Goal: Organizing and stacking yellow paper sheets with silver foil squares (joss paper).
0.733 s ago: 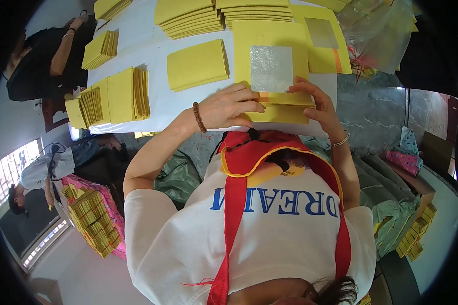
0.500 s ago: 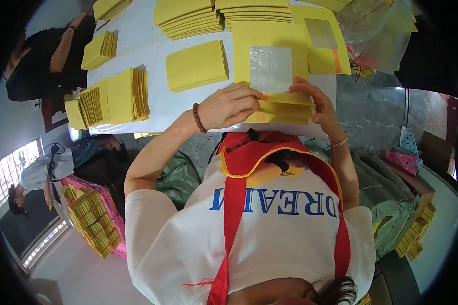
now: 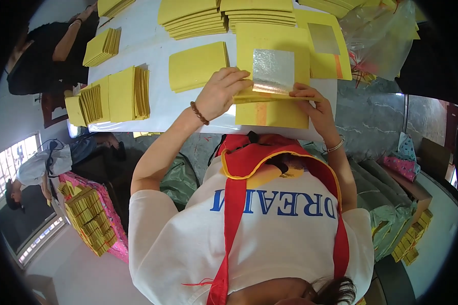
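A yellow paper sheet (image 3: 300,40) with a silver foil square (image 3: 272,68) lies in front of me, its near part turned up into a narrow raised fold (image 3: 269,98). At the left end of this fold, my left hand (image 3: 221,92) has its fingers bent together on the paper; the thumb is partly hidden. My right hand (image 3: 316,108) pinches the right end, fingers on the far side and thumb on the near side. Nearer to me lies more yellow paper (image 3: 285,114) with an orange strip (image 3: 260,113).
Another foil-marked yellow sheet (image 3: 343,58) lies to the right. Folded yellow stacks (image 3: 193,15) stand at the back, a smaller one (image 3: 198,66) left of my sheet. A clear plastic bag (image 3: 379,38) sits at the right corner. Someone in black (image 3: 48,56) is at the far left.
The raised paper between my hands has gone from a wide, open flap to a narrow upright edge farther from me. My left hand has moved a little left and away.
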Motion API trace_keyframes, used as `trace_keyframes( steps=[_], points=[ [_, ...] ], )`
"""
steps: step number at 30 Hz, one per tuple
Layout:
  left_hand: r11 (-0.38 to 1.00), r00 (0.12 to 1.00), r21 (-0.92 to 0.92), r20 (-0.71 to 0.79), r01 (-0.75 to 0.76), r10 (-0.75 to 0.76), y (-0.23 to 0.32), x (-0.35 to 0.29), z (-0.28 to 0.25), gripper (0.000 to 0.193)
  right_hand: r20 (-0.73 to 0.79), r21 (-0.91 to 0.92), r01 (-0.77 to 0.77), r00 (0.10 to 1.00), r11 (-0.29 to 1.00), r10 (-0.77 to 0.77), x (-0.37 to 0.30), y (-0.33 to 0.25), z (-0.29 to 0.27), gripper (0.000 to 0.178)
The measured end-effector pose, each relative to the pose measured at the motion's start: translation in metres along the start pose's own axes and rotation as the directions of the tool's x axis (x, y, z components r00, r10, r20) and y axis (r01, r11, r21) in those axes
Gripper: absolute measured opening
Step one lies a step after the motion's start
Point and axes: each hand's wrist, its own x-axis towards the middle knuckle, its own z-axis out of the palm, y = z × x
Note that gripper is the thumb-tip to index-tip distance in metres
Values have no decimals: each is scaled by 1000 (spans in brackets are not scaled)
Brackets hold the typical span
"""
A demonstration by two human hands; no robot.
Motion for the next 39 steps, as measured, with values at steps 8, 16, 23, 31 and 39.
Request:
trace_keyframes(
  steps=[8, 16, 23, 31, 39],
  points=[
    [962, 981, 232, -94, -144, 170, 27, -5, -16, 38, 82, -736, 373, 878, 565, -472, -6, -26, 3, 29],
    [946, 989, -298, -32, 126, -142, 49, -30, -12, 25, 215, -643, 356, 934, 679, -286, -26, -34, 9, 18],
    [636, 787, -550, 64, 541, -614, 57, -12, -3, 18, -132, -180, -281, 956, 942, 260, -16, -37, 28, 21],
    [473, 708, -630, 181, 616, -682, 21, -6, 18, 25, -301, -348, -104, 954, 932, -5, -5, -29, 31, 41],
    [383, 684, -700, 206, 603, -700, 10, -7, 32, 21, -325, -266, -214, 938, 940, 122, 0, -30, 30, 43]
  ],
)
